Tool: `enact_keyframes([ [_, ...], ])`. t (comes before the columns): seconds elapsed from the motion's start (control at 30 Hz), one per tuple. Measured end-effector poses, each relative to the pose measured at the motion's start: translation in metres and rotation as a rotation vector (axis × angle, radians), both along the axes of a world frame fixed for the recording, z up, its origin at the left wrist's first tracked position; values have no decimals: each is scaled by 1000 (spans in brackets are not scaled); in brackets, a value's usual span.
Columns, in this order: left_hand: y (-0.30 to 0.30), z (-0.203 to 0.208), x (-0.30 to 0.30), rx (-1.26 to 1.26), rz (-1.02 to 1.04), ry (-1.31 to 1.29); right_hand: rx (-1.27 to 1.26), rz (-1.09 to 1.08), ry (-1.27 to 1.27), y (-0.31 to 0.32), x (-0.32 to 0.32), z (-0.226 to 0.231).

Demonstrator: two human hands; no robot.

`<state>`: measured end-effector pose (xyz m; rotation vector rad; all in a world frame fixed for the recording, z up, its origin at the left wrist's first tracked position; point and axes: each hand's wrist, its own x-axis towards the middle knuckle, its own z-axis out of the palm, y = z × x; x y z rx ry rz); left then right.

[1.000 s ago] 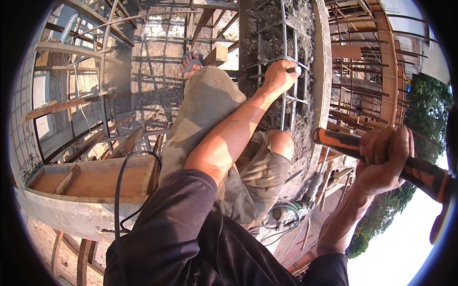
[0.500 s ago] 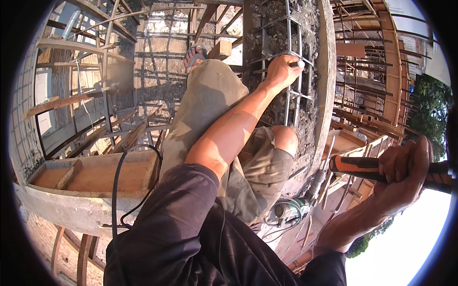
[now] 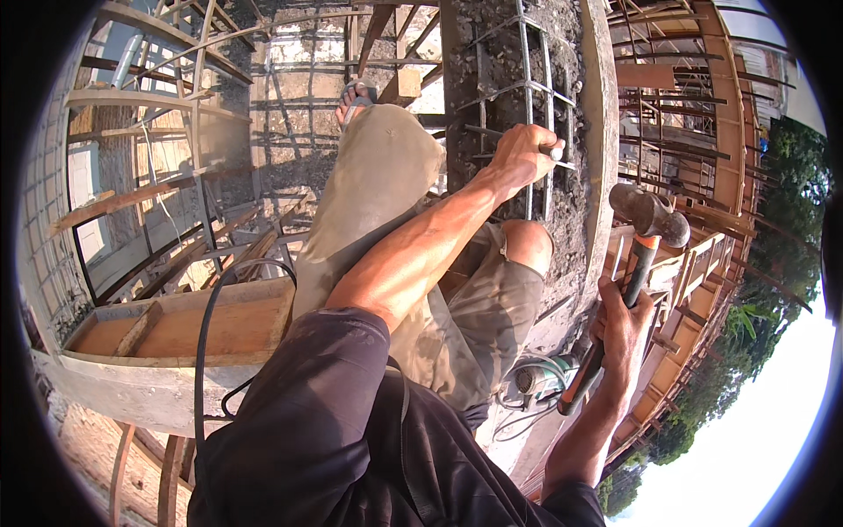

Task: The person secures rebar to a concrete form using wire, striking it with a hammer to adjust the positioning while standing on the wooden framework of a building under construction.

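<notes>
My left hand is wrapped round a short metal bar, of which only the blunt round end shows past my fingers. This fist rests over the steel reinforcing bars that run along a rough concrete beam. The bar's other end is hidden below my hand. At the right, my right hand grips a hammer by its black and orange handle. The hammer's heavy, dull steel head is raised in the air, to the right of the bar and apart from it.
A green corded power tool lies by my knee on the beam. A black cable loops at my left. Wooden formwork and timber braces stand left, with a deep drop between them. More scaffolding rises at right.
My right hand has swung the hammer inward from the far right, and its head has come into view. My left hand with the metal bar has shifted slightly toward me.
</notes>
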<state>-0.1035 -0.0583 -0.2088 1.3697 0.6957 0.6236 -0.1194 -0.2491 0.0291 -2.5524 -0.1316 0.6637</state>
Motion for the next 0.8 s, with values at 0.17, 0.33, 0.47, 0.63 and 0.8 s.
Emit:
enact_keyframes([
  [0.17,-10,-7,-5,92,-67,-90,93,-165,0,-6,5,2],
  [0.33,2,-13,8,221,80,-79,110,-99,-55,-20,-8,11],
  [0.47,-5,-7,0,126,-66,22,145,-176,20,-42,-33,16],
  [0.63,46,-24,-13,34,114,-3,225,-247,109,-66,-55,16],
  [0.8,116,-59,-6,-206,257,81,206,-223,85,-86,-72,20],
])
